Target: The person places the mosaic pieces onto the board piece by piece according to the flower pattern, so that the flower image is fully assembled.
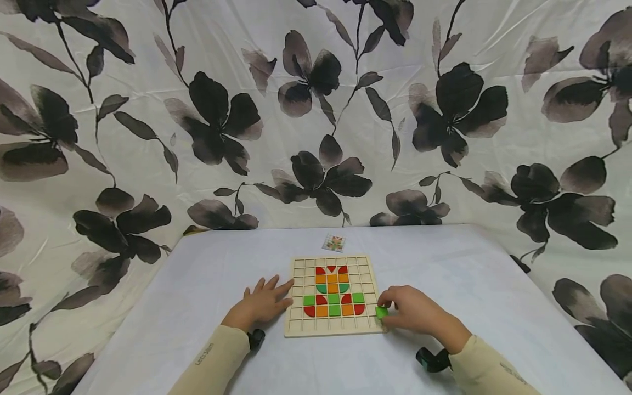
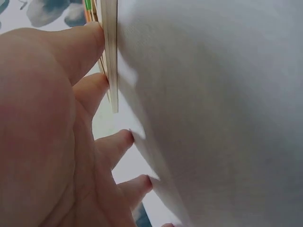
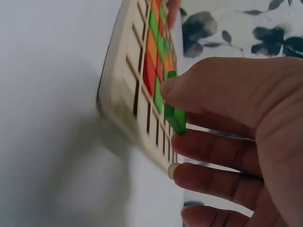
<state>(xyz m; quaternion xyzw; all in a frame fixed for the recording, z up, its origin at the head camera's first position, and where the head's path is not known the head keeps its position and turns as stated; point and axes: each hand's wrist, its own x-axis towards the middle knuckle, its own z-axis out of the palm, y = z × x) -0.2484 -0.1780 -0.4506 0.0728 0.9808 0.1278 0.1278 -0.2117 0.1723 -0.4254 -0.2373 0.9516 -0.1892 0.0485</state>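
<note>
A square wooden grid board point(image 1: 296, 326) lies on the white-covered table, with red, orange and green tiles point(image 1: 334, 299) set in its middle cells. At the board's left edge is my left hand point(image 1: 261, 303), its fingers spread; in the left wrist view the thumb and index fingertip touch the board's side point(image 2: 111, 56). Over the right edge, my right hand point(image 1: 417, 311) pinches a green square tile point(image 3: 176, 116) between thumb and fingers. That tile is tilted above the outer cells, close to a green tile at the pattern's right side.
A small card point(image 1: 334, 242) printed with a coloured pattern on a grid lies behind the board. White table cloth point(image 1: 237, 258) surrounds the board. A floral fabric point(image 1: 316, 109) hangs behind the table. Both wrists carry black cameras point(image 1: 432, 360).
</note>
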